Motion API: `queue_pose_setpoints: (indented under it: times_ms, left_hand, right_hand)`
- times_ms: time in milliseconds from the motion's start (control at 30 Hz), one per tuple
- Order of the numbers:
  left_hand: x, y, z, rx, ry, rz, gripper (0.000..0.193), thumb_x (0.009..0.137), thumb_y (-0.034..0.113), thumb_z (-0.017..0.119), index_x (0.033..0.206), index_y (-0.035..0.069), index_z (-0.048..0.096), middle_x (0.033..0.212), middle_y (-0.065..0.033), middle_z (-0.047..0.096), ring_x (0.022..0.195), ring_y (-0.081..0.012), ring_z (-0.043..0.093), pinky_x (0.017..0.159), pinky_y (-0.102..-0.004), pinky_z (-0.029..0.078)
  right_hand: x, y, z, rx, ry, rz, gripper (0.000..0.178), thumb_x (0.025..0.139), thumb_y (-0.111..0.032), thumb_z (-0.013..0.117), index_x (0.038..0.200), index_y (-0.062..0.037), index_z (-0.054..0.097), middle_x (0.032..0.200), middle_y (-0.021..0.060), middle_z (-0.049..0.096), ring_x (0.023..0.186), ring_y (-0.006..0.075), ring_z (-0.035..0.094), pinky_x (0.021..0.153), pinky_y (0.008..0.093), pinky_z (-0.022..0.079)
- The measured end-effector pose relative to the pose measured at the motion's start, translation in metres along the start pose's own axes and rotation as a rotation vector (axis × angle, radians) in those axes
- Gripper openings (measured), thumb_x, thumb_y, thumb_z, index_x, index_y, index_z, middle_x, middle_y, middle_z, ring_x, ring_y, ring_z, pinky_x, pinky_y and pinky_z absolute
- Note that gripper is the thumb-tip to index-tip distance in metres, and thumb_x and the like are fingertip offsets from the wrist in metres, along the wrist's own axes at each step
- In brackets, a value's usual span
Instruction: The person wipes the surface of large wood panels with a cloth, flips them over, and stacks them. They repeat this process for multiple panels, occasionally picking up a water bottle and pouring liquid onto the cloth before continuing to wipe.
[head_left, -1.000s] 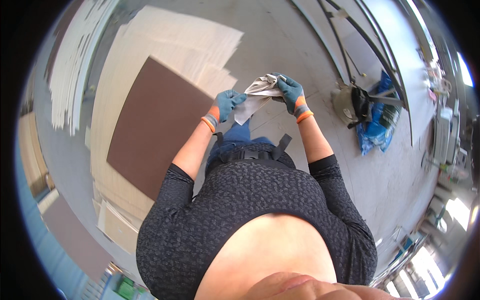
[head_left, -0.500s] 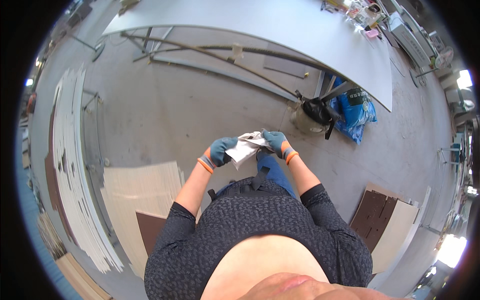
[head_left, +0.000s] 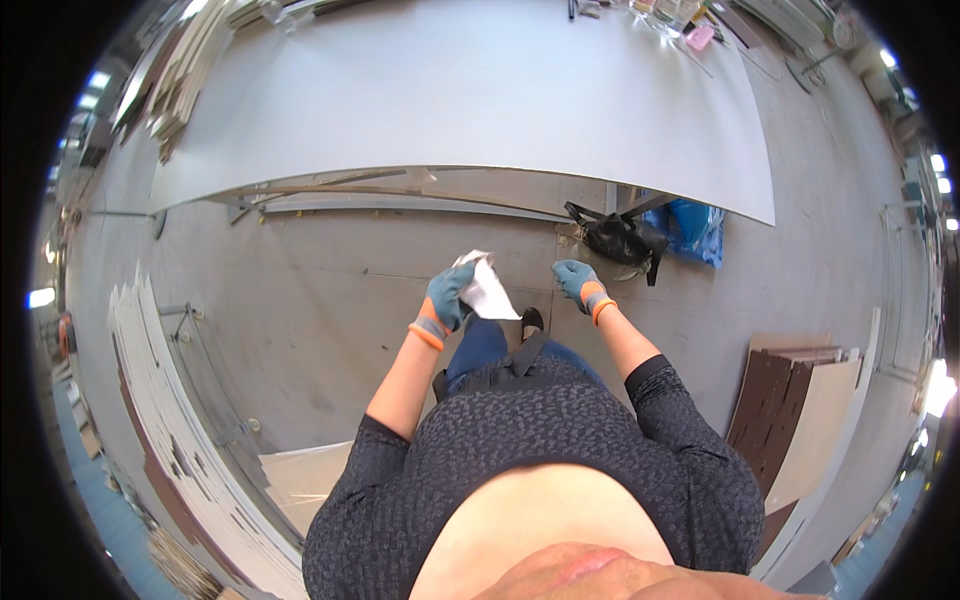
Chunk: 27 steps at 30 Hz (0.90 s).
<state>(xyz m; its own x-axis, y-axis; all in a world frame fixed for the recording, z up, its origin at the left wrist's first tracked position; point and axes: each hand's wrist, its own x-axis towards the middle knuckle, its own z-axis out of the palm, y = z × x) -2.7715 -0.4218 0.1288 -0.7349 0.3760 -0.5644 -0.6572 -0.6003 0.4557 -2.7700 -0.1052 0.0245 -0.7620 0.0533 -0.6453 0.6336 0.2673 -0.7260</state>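
A crumpled white cloth [head_left: 487,290] hangs from my left hand [head_left: 449,295], whose gloved fingers are closed on its upper edge. Its loose lower corner droops toward my right side, above my legs. Across a gap from the cloth is my right hand [head_left: 577,280], in the same grey-blue glove with an orange cuff. The right fingers are curled together, and whether anything small is in them is hidden. Both hands are in front of my waist, short of the long white table [head_left: 450,100].
Under the table's right end sit a black bag [head_left: 620,238] and a blue plastic sack [head_left: 695,235]. Long pale panels [head_left: 165,400] are stacked at my left. Brown and beige boards [head_left: 790,410] stand at my right. Strips [head_left: 185,85] lie on the table's far left.
My right hand has let go of the cloth and moved away to the right. The cloth now hangs from my left hand alone. The view has shifted nearer the table.
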Motion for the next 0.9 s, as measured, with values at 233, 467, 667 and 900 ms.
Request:
queue_pose_setpoints:
  times_ms: [233,467,667,900]
  left_hand:
    - [0.133,0.080,0.065,0.608,-0.114,0.229,0.030,0.096,0.022,0.073,0.118,0.001,0.072,0.111,-0.0084,0.073,0.100,-0.0183,0.068,0.090,-0.0364,0.057]
    - [0.162,0.124,0.138,0.571,-0.005,0.054,0.038,0.095,0.035,0.076,0.110,0.000,0.071,0.105,-0.0087,0.071,0.094,-0.0169,0.064,0.085,-0.0333,0.053]
    - [0.187,0.142,0.081,0.808,0.333,0.242,0.036,0.093,0.037,0.079,0.100,0.002,0.072,0.091,-0.0047,0.070,0.085,-0.0159,0.062,0.076,-0.0309,0.054]
    - [0.183,0.240,-0.079,1.589,0.914,0.618,0.033,0.085,0.037,0.077,0.085,0.004,0.075,0.097,-0.0189,0.070,0.100,-0.0354,0.065,0.089,-0.0451,0.053]
  right_hand:
    - [0.025,0.032,0.023,0.264,-0.125,0.212,0.027,0.097,-0.033,0.068,0.108,-0.0090,0.070,0.083,0.0023,0.067,0.067,0.0144,0.061,0.054,0.0301,0.047]
    - [0.027,0.046,0.016,0.350,0.105,0.272,0.023,0.098,-0.029,0.068,0.108,-0.0082,0.071,0.084,0.0020,0.066,0.066,0.0133,0.061,0.055,0.0298,0.047]
    - [0.048,-0.036,-0.022,-0.162,0.213,-0.347,0.031,0.100,-0.022,0.062,0.117,0.0023,0.072,0.112,0.0162,0.075,0.106,0.0275,0.070,0.097,0.0363,0.052]
    - [0.084,-0.186,0.007,-0.193,0.296,-0.651,0.025,0.101,-0.015,0.061,0.117,0.0004,0.073,0.111,0.0183,0.076,0.103,0.0302,0.072,0.095,0.0372,0.054]
